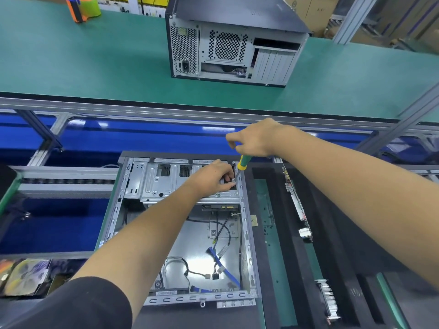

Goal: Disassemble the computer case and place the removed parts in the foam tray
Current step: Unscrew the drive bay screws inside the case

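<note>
Head view: open grey sheet-metal computer case (180, 233), lying flat at centre, loose black and blue cables (221, 260) on its floor. Left hand (213, 178) at 12 o'clock of the case, fingers curled on the drive-cage edge. Right hand (254, 138) grips a green-and-yellow-handled screwdriver (243, 162), tip down beside the left fingers. Black foam tray (294, 245) at 3 o'clock, holding a circuit board (297, 200) on edge. Second closed grey case (234, 46) at 12 o'clock on the green desk (95, 62).

1. A green-topped bench (95, 67) runs across the far side, edged by an aluminium rail (166, 110).
2. Blue panels (59, 229) sit beneath the frame.
3. Cardboard boxes (316, 10) stand behind the bench's far right corner.
4. An orange and green object (83, 7) rests near the far left edge.
</note>
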### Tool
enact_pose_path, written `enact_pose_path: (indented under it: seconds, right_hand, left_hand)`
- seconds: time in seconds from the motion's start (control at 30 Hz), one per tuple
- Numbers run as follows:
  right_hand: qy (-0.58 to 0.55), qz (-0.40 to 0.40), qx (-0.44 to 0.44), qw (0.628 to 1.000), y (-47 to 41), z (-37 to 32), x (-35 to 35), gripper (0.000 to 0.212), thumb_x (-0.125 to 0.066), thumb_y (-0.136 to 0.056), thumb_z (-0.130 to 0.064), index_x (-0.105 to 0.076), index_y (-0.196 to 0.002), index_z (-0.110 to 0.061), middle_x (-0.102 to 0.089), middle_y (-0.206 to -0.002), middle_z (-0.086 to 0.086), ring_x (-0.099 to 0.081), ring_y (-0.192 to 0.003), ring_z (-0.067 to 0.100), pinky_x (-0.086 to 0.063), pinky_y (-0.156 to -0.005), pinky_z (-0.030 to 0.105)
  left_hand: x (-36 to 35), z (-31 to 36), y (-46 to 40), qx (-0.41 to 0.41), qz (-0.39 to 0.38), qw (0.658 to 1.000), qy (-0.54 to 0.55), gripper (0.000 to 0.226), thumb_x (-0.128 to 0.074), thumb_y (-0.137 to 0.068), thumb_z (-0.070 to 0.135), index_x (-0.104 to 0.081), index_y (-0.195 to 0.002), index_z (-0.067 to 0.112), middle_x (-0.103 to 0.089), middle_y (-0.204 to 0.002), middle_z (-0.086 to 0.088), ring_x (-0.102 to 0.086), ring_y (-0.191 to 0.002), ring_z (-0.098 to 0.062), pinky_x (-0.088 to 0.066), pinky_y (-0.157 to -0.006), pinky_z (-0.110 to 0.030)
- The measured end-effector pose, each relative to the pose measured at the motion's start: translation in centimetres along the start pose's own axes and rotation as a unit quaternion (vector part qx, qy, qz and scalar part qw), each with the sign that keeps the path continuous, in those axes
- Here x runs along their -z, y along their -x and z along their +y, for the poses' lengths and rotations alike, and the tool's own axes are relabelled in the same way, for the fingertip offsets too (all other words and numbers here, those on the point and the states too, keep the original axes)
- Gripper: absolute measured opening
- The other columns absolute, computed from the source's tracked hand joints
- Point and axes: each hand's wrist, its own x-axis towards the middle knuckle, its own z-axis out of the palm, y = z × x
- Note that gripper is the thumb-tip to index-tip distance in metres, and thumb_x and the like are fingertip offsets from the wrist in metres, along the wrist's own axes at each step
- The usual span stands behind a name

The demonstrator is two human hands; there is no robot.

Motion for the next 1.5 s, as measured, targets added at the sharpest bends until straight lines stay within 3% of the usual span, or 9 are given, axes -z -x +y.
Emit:
enact_pose_path:
  seconds: [0.13, 0.3, 0.47, 0.57, 0.63, 0.8, 1.0, 1.17, 1.5]
  right_hand:
    - [-0.065, -0.018, 0.012, 0.998, 0.3, 0.4, -0.1, 0.045, -0.063, -0.091, -0.039, -0.041, -0.13, -0.039, -0.047, -0.113, 0.001, -0.057, -0.076, 0.023, -0.033, -0.055, 0.032]
    - [-0.009, 0.008, 0.011, 1.0, 0.1, 0.4, -0.5, 0.025, -0.037, -0.103, -0.042, -0.049, -0.122, -0.03, -0.051, -0.08, -0.002, -0.046, -0.067, 0.015, -0.026, -0.054, 0.034]
    - [-0.106, 0.006, 0.046, 0.993, 0.3, 0.7, -0.4, 0.039, -0.06, -0.091, -0.024, -0.049, -0.124, -0.041, -0.041, -0.097, -0.008, -0.055, -0.086, 0.023, -0.029, -0.057, 0.032]
    - [-0.145, 0.019, 0.051, 0.988, 0.0, 0.8, -0.9, 0.018, -0.056, -0.096, -0.034, -0.05, -0.113, -0.034, -0.04, -0.095, -0.007, -0.053, -0.082, 0.023, -0.03, -0.058, 0.033]
    - [-0.171, 0.027, 0.078, 0.982, -0.1, 0.9, -1.1, 0.012, -0.051, -0.1, -0.028, -0.052, -0.111, -0.029, -0.041, -0.094, -0.006, -0.05, -0.079, 0.022, -0.03, -0.06, 0.034]
    - [-0.282, 0.044, 0.095, 0.954, 0.2, 0.2, -1.5, 0.043, -0.071, -0.079, -0.002, -0.058, -0.113, -0.025, -0.052, -0.097, -0.004, -0.051, -0.089, 0.02, -0.045, -0.07, 0.036]
    - [-0.095, 0.043, 0.073, 0.992, 0.2, 0.3, -1.3, 0.019, -0.049, -0.098, -0.037, -0.046, -0.115, -0.031, -0.055, -0.09, -0.002, -0.055, -0.085, 0.025, -0.029, -0.056, 0.034]
    - [-0.145, 0.085, 0.106, 0.98, 0.4, -0.1, -1.3, 0.028, -0.067, -0.083, -0.019, -0.05, -0.102, -0.032, -0.051, -0.094, -0.008, -0.053, -0.086, 0.021, -0.025, -0.054, 0.03]
    - [-0.209, 0.167, 0.079, 0.96, 1.6, 1.0, -2.0, 0.029, -0.057, -0.067, -0.005, -0.05, -0.082, -0.029, -0.049, -0.087, -0.01, -0.052, -0.08, 0.018, -0.025, -0.056, 0.028]
  left_hand:
    - [0.0, -0.1, 0.0, -0.007, -0.001, 1.0, -0.009, 0.018, -0.07, -0.091, 0.044, -0.057, -0.096, 0.033, -0.058, -0.086, 0.018, -0.047, -0.094, -0.002, -0.05, -0.075, -0.027]
    - [-0.1, -0.1, 0.0, -0.013, 0.003, 1.0, -0.008, 0.019, -0.07, -0.091, 0.044, -0.058, -0.096, 0.031, -0.059, -0.083, 0.019, -0.046, -0.093, -0.003, -0.05, -0.076, -0.028]
    - [-0.1, -0.1, 0.0, -0.02, 0.005, 1.0, -0.012, 0.018, -0.069, -0.092, 0.044, -0.059, -0.097, 0.03, -0.058, -0.084, 0.019, -0.046, -0.092, -0.003, -0.05, -0.076, -0.029]
    - [-0.1, -0.1, 0.0, -0.016, 0.004, 1.0, -0.01, 0.018, -0.069, -0.092, 0.045, -0.059, -0.098, 0.031, -0.058, -0.085, 0.018, -0.046, -0.093, -0.003, -0.05, -0.077, -0.028]
    - [-0.1, -0.1, 0.0, -0.012, 0.004, 1.0, -0.005, 0.017, -0.069, -0.092, 0.045, -0.06, -0.098, 0.033, -0.059, -0.085, 0.019, -0.047, -0.095, -0.001, -0.05, -0.077, -0.028]
    - [0.2, 0.0, 0.1, -0.01, 0.006, 1.0, -0.006, 0.015, -0.067, -0.094, 0.045, -0.068, -0.102, 0.033, -0.062, -0.088, 0.02, -0.049, -0.096, -0.001, -0.05, -0.08, -0.028]
    - [0.8, 0.6, -0.8, 0.009, -0.023, 0.999, -0.047, 0.011, -0.068, -0.093, 0.037, -0.068, -0.1, 0.029, -0.066, -0.086, 0.016, -0.053, -0.097, -0.009, -0.05, -0.08, -0.034]
    - [2.6, 1.8, -2.4, -0.014, -0.095, 0.983, -0.154, 0.012, -0.066, -0.09, 0.038, -0.065, -0.094, 0.027, -0.064, -0.081, 0.014, -0.061, -0.086, -0.013, -0.046, -0.065, -0.03]
    - [2.8, 3.0, -3.7, -0.003, -0.128, 0.971, -0.202, 0.013, -0.066, -0.089, 0.031, -0.069, -0.098, 0.022, -0.068, -0.092, 0.011, -0.064, -0.094, -0.017, -0.039, -0.066, -0.027]
